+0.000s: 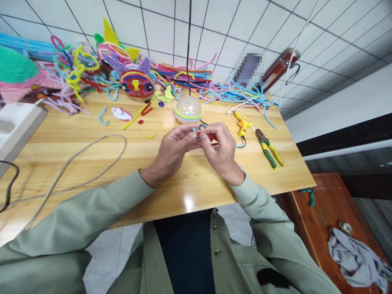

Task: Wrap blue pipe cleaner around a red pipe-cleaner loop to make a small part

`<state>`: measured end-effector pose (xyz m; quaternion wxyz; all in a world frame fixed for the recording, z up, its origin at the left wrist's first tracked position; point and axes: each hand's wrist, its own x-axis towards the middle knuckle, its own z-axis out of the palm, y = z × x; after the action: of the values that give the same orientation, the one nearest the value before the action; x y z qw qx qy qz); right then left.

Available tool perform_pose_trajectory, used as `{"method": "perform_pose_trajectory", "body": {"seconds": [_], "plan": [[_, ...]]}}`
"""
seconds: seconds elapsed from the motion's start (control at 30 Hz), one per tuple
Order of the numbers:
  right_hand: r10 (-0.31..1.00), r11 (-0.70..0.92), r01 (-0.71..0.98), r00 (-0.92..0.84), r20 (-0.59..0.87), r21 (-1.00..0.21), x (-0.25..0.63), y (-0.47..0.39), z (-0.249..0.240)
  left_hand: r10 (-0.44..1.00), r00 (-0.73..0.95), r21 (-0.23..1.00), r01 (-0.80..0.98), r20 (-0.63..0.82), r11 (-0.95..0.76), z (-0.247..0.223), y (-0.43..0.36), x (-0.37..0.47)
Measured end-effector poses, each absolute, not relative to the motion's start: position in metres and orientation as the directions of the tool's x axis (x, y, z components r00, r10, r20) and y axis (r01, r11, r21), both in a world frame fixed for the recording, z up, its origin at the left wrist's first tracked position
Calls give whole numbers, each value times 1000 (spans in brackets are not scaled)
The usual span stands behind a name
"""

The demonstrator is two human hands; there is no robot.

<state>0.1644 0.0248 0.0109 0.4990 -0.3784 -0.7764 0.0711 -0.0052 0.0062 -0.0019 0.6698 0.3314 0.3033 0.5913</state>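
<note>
While the right hand (221, 149) pinches the red fuzzy strip (212, 135) between thumb and fingers, the left hand (171, 150) closes its fingertips at the strip's left end; the strip runs roughly crosswise between them, more under the right, with a blue loop (202, 127) just beyond.

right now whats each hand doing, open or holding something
Left hand: fingers closed on a small light-blue piece.
Right hand: fingers closed on a red pipe-cleaner piece.
</note>
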Motion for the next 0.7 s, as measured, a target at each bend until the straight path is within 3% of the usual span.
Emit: {"method": "perform_pose_trajectory", "body": {"seconds": [0.3,0.7], "plan": [[648,701,549,-224,728,-455,167,24,9,995,96,862,-507,35,18,-6,5,-6],[761,626,475,-202,616,-618,168,20,12,992,85,900,-433,94,-48,-4,1,-3]]}}
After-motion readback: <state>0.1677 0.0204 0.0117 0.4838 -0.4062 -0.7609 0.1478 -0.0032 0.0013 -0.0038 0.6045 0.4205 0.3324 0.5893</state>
